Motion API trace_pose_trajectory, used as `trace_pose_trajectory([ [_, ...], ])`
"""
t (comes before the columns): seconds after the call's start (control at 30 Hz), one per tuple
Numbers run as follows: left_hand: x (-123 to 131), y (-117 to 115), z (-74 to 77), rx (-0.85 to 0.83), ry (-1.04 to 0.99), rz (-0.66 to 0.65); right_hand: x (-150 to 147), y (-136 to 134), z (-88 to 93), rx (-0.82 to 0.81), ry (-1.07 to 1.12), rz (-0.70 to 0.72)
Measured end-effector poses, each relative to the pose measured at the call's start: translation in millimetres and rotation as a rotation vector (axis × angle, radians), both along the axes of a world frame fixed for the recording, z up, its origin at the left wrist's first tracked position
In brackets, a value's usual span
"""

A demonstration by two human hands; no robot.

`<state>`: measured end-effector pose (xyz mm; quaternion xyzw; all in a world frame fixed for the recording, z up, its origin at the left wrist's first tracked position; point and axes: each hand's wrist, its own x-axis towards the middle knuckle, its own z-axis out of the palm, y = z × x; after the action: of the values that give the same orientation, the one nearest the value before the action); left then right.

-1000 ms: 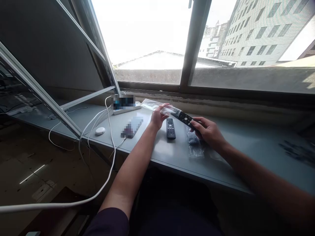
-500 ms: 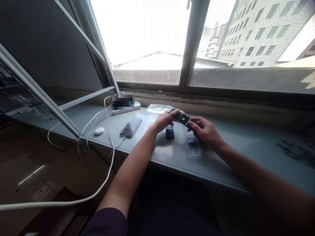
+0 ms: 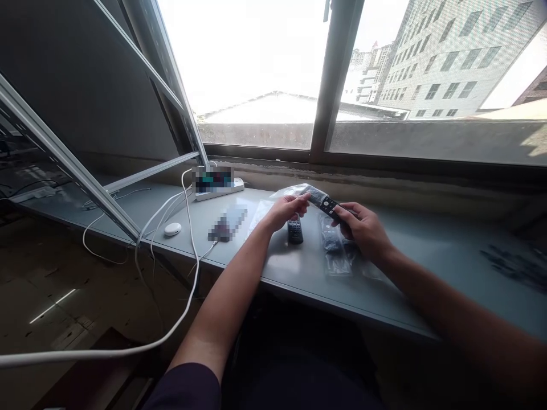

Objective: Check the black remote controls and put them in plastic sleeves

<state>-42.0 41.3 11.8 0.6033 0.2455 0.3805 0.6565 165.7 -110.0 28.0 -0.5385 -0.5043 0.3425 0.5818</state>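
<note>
A black remote control [image 3: 328, 205] is held above the table, its far end inside a clear plastic bag [image 3: 315, 195]. My right hand [image 3: 366, 228] is closed around the bare near end of the remote. My left hand [image 3: 288, 210] pinches the edge of the plastic bag, fingertips closed. Below, between the hands, a second black remote control [image 3: 295, 232] lies on the table, its top partly hidden by my left hand. Beneath my right hand lies a bagged dark item [image 3: 337, 247], partly covered by the fingers.
On the left are a power strip [image 3: 220, 189], a blurred phone-like item [image 3: 228, 223] with a cable, a round white puck [image 3: 172, 229] and a long white cable [image 3: 197, 259]. A metal frame [image 3: 70, 156] slants over the table. Dark items [image 3: 515, 265] lie at far right.
The remote and my right hand have moved slightly right, and more of the bag stretches between the hands. My left hand has shifted from the remote's far end onto the bag.
</note>
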Motion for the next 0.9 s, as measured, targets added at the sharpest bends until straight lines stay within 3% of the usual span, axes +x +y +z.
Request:
trace_pose_trajectory([
  [0.5,-2,-12,8.8,-0.044,0.001,-0.045,-1,-2,3.1,-0.001,-0.019,0.039],
  [0.77,-3,0,4.5,-0.037,-0.101,0.007,0,-3,7.6,-0.021,-0.004,0.048],
  [0.9,-5,-2,5.3,-0.054,-0.052,-0.019,1,-2,4.4,-0.031,0.015,0.074],
])
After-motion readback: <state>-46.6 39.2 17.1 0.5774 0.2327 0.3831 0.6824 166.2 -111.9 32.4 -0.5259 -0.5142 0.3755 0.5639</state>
